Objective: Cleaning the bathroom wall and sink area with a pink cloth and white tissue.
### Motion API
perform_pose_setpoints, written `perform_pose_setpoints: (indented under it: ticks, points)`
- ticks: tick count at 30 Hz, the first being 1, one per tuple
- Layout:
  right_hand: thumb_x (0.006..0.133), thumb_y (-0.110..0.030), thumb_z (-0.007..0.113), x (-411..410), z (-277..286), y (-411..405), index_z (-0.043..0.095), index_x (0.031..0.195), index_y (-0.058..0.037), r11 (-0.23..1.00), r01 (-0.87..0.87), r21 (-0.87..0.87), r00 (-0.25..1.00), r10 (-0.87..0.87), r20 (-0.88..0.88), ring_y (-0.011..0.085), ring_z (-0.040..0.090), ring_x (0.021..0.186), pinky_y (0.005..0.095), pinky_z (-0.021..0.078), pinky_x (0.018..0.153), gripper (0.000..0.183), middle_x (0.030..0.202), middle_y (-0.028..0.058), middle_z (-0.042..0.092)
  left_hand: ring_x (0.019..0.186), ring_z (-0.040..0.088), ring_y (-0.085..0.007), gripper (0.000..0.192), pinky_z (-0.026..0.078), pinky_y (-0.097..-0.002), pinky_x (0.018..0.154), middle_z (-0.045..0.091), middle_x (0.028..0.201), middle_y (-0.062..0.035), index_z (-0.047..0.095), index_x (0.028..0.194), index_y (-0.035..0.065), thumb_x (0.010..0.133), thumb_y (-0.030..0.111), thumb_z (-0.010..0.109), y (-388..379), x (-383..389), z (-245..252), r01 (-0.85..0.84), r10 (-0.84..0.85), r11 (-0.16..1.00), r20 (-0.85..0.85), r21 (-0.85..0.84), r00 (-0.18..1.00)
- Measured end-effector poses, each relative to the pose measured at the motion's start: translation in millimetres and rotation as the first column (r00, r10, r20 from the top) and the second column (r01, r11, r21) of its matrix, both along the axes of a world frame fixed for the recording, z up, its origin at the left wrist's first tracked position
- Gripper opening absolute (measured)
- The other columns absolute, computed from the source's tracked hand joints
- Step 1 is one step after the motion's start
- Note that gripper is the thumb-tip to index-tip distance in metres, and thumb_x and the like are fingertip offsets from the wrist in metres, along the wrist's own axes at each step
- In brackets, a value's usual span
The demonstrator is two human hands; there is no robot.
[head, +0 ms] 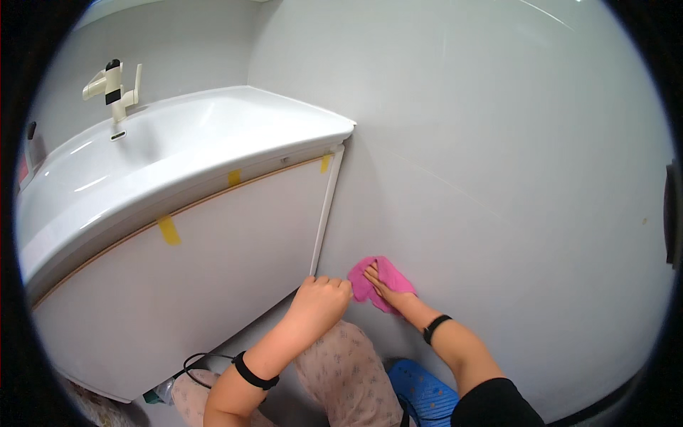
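Note:
My right hand (381,285) presses a pink cloth (394,277) against the light grey wall, its fingers reaching across the fabric and part of the cloth folded over them. To its left, my left hand (323,299) is curled into a loose fist above my knee, knuckles up. No object shows in it, though its palm side is hidden. It appears near the lower right corner of a white vanity cabinet (240,251). On both forearms there is a black band.
Above the cabinet sits a white washbasin (224,123) with a cream faucet (114,91). Yellow tape pieces (169,230) stick along the cabinet's top edge. A blue slipper (424,392) is by the wall below. A black cable (195,365) loops near my left forearm.

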State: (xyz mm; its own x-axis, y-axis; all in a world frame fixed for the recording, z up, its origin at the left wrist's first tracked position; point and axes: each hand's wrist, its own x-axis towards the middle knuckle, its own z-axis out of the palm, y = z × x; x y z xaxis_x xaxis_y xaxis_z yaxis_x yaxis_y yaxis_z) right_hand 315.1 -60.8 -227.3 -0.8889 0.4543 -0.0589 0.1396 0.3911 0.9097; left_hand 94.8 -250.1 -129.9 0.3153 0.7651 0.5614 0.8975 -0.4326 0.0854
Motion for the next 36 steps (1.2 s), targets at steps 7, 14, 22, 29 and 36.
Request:
perform_pose_setpoints:
  ticks: [7,14,22,29,36]
  points:
    - [0.077,-0.025,0.062,-16.2,235.3,-22.6,0.062,0.103,-0.0067,0.965,-0.03,0.261,0.538,0.236,-0.809,0.0349,0.05,0.109,0.0492,0.0373,0.096,0.032,0.112,0.0133,0.057,0.073,0.062,-0.0254,0.015,0.047,-0.0394,0.068,0.063,0.076,-0.0064,0.056,0.079,0.0072,0.086,0.02,0.057,7.6,4.4,-7.3,0.061,-0.061,0.998,0.021,-0.016,0.998]
    - [0.082,-0.034,0.052,-118.3,314.0,35.4,0.059,0.119,-0.0094,0.856,0.256,0.45,0.521,0.27,-0.81,0.0324,0.024,0.136,0.0665,0.0114,0.105,0.045,0.134,0.0054,0.046,0.074,0.062,-0.0254,0.014,0.048,-0.0392,0.068,0.064,0.077,-0.0074,0.057,0.079,0.0065,0.086,0.019,0.057,9.7,13.6,-7.2,0.072,-0.072,0.997,0.01,-0.025,0.997]
    - [0.081,-0.022,0.054,-122.7,75.4,98.3,0.057,0.12,-0.0078,0.986,-0.08,0.148,0.843,0.146,-0.518,0.035,0.021,0.137,0.0504,0.0158,0.113,0.042,0.135,0.0089,0.046,0.072,0.062,-0.0295,0.014,0.049,-0.0399,0.065,0.063,0.074,-0.0112,0.057,0.08,0.0048,0.086,0.018,0.057,8.1,-12.7,12.2,-0.049,0.049,0.999,0.057,-0.007,0.997]
    - [0.083,-0.019,0.049,-31.6,19.6,32.9,0.052,0.125,-0.0099,0.989,-0.132,-0.074,0.986,0.123,-0.117,0.024,0.044,0.124,0.0422,0.0264,0.108,0.043,0.13,0.0058,0.052,0.067,0.061,-0.0366,0.019,0.05,-0.0447,0.064,0.063,0.074,-0.0195,0.056,0.081,0.0017,0.088,0.018,0.053,-0.3,-44.4,25.6,-0.107,0.105,0.994,0.188,0.004,0.977]
    - [0.075,-0.016,0.062,52.6,237.8,-11.6,0.06,0.104,-0.0122,0.845,0.287,0.45,0.596,0.211,-0.775,0.0369,0.051,0.105,0.049,0.0388,0.095,0.029,0.107,0.01,0.058,0.076,0.06,-0.0383,0.016,0.048,-0.0443,0.067,0.063,0.081,-0.0199,0.061,0.092,0.0014,0.089,0.015,0.054,15.9,-34.0,35.5,-0.141,0.166,0.983,0.232,-0.122,0.958]
